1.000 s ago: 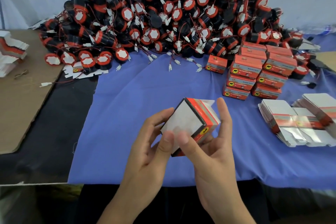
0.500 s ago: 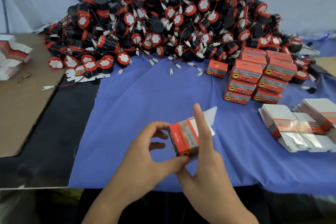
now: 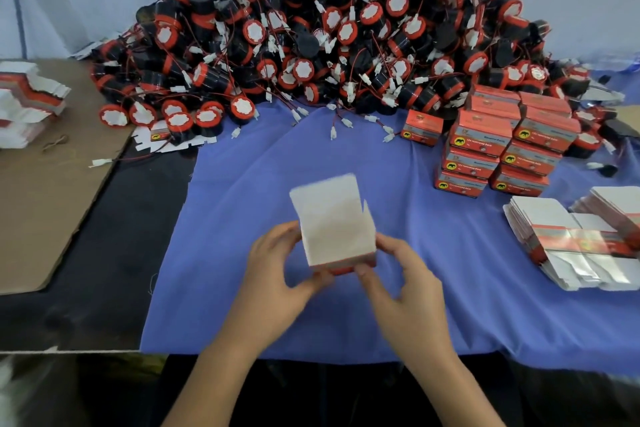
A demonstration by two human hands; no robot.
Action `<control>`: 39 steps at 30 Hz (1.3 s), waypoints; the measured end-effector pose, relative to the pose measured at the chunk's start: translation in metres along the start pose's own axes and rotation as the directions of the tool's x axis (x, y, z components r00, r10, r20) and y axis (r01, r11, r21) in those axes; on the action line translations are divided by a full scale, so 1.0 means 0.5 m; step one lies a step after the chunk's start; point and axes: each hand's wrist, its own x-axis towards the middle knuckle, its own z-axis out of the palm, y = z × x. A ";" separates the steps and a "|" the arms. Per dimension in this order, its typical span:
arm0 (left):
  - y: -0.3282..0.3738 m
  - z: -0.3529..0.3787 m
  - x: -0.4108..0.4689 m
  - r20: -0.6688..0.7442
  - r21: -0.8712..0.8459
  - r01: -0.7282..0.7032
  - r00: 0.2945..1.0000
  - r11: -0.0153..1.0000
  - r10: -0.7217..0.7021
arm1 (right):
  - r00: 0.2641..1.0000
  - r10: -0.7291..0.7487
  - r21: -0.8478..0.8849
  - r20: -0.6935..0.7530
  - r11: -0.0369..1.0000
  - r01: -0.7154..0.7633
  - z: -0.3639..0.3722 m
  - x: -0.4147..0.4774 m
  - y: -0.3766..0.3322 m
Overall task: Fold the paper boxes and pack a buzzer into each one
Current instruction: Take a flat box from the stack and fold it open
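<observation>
Two hands pinch a half-folded paper box (image 3: pixel 332 222) between them just above the near centre of a blue cloth (image 3: pixel 346 156). The left hand (image 3: pixel 277 274) grips the box's left side, thumb on the near lower edge. The right hand (image 3: pixel 405 284) holds the right side, its thumb at the near lower corner and its fingers curled. The box's wide white panel faces up toward the camera, a white flap rises at its far edge, and only an orange strip shows along the near bottom. Half a second ago the orange printed face was turned to the camera and the right index finger stood straight up along it; that finger is now curled and the box has been turned white side out.

Beyond the hands, a large heap of black-and-orange buzzers (image 3: pixel 329 38) with red wires fills the far side of the table (image 3: pixel 104 253). Closed orange boxes (image 3: pixel 502 146) are stacked to the far right, and flat unfolded boxes (image 3: pixel 568 243) lie fanned on the cloth at the right. A cardboard sheet (image 3: pixel 41 211) covers the left, with another stack of flat boxes (image 3: pixel 24 104) at its far end.
</observation>
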 end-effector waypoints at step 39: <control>-0.203 -0.084 0.600 -0.393 -0.386 0.196 0.849 0.901 -0.353 | 0.755 0.145 0.380 0.640 0.793 -0.475 0.512 0.639 -0.058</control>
